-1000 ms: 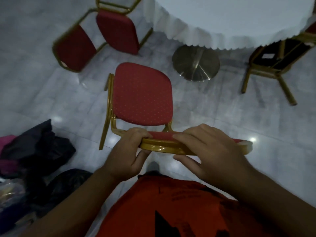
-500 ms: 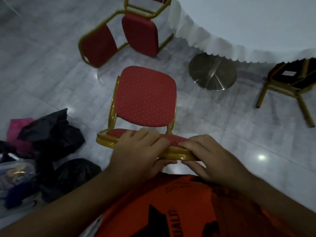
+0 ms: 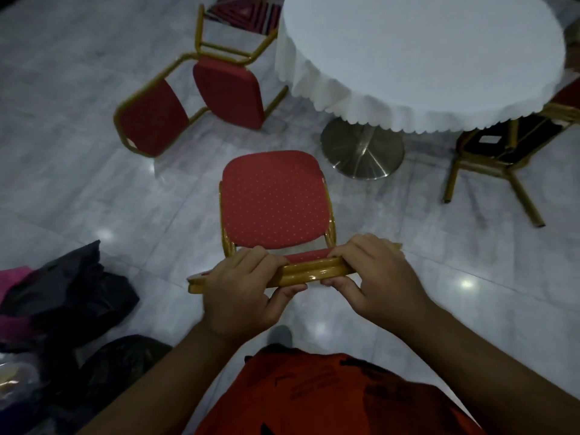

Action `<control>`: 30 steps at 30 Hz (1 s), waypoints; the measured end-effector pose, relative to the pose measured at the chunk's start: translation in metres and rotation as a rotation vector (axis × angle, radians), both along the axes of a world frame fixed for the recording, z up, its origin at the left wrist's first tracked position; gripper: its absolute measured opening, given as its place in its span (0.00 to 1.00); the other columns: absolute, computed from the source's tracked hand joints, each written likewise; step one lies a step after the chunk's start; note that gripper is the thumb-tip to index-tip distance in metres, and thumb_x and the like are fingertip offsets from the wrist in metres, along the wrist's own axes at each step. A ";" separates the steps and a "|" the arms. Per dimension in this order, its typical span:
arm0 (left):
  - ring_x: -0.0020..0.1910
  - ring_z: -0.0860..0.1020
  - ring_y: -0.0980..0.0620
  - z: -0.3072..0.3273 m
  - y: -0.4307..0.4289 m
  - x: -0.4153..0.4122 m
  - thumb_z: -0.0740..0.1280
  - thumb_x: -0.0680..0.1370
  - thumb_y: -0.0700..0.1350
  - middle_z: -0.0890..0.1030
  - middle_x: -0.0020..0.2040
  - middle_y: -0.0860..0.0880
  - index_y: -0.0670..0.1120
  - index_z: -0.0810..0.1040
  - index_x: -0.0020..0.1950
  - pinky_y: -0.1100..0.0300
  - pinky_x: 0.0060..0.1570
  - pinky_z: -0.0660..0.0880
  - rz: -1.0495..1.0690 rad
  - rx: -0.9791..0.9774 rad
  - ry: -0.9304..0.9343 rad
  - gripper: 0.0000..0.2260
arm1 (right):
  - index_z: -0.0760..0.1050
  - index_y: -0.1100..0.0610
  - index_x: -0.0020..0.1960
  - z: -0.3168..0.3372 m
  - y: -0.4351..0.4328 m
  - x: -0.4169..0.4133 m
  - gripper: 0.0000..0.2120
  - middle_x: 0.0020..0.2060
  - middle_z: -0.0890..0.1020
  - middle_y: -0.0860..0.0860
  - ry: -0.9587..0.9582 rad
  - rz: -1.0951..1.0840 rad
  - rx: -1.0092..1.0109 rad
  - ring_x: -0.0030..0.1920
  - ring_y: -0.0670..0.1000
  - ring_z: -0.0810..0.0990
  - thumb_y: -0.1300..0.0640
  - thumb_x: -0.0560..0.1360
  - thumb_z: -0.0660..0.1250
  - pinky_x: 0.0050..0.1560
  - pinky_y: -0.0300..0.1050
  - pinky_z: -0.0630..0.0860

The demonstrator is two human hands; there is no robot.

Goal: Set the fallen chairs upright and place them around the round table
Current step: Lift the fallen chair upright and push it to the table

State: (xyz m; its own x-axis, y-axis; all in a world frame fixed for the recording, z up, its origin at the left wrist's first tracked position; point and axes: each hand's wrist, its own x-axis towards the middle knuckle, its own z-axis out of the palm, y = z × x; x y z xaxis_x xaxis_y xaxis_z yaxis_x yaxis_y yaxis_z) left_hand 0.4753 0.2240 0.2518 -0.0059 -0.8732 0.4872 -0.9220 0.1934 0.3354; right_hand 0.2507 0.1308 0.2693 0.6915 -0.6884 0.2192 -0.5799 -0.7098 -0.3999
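Head view: dim marble floor.
Bags: left of the fingers.
Left hand: fingers wrapped over the upright chair backrest's top rail.
Right hand: same grip, beside it.
Fallen chair: beyond the fingers, left.
Round table: beyond, right.

We see a red-cushioned chair with a gold frame standing upright, its seat facing up and its front edge toward the round table; the table wears a white scalloped cloth over a metal pedestal base; a second red chair lies on its side on the floor at the table's left; a third chair stands at the table's right edge, partly under the cloth, its dark underside toward us, tilted.
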 end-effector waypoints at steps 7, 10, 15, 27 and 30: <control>0.38 0.77 0.52 -0.002 -0.065 -0.018 0.70 0.77 0.61 0.81 0.41 0.52 0.48 0.83 0.49 0.54 0.34 0.74 -0.232 0.019 0.051 0.17 | 0.78 0.51 0.51 -0.005 -0.014 -0.033 0.23 0.44 0.74 0.42 -0.056 -0.234 0.025 0.45 0.46 0.72 0.34 0.78 0.56 0.47 0.47 0.66; 0.40 0.77 0.52 -0.007 -0.087 -0.028 0.68 0.77 0.63 0.80 0.42 0.53 0.49 0.83 0.50 0.52 0.37 0.74 -0.303 0.068 0.083 0.18 | 0.78 0.51 0.51 -0.008 -0.020 -0.047 0.19 0.44 0.75 0.44 -0.002 -0.300 0.034 0.44 0.47 0.72 0.36 0.77 0.59 0.46 0.47 0.68; 0.42 0.76 0.53 -0.009 -0.120 -0.044 0.69 0.76 0.62 0.80 0.44 0.55 0.51 0.83 0.53 0.50 0.40 0.74 -0.383 0.157 0.109 0.17 | 0.77 0.49 0.52 -0.013 -0.039 -0.064 0.19 0.44 0.75 0.44 0.052 -0.374 0.027 0.44 0.45 0.70 0.36 0.76 0.59 0.44 0.44 0.67; 0.37 0.70 0.56 -0.001 -0.190 -0.036 0.61 0.76 0.70 0.73 0.39 0.58 0.53 0.74 0.44 0.52 0.39 0.71 -0.380 0.227 0.131 0.20 | 0.70 0.48 0.46 -0.010 -0.077 -0.032 0.16 0.40 0.71 0.43 -0.033 -0.589 0.008 0.42 0.46 0.68 0.36 0.75 0.60 0.44 0.47 0.65; 0.36 0.68 0.55 -0.002 -0.203 -0.040 0.61 0.77 0.63 0.71 0.36 0.56 0.52 0.73 0.41 0.50 0.36 0.70 -0.316 0.205 0.166 0.15 | 0.70 0.49 0.44 -0.013 -0.086 -0.025 0.14 0.39 0.70 0.44 -0.026 -0.661 -0.022 0.41 0.48 0.67 0.39 0.75 0.59 0.43 0.48 0.63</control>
State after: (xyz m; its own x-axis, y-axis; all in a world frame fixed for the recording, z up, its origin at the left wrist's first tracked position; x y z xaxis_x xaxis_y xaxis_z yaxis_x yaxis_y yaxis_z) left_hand 0.4351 0.0211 0.2494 -0.2254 -0.9201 0.3202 -0.7580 0.3721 0.5357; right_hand 0.2255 0.0446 0.2566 0.1189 -0.9612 0.2489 -0.8865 -0.2156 -0.4094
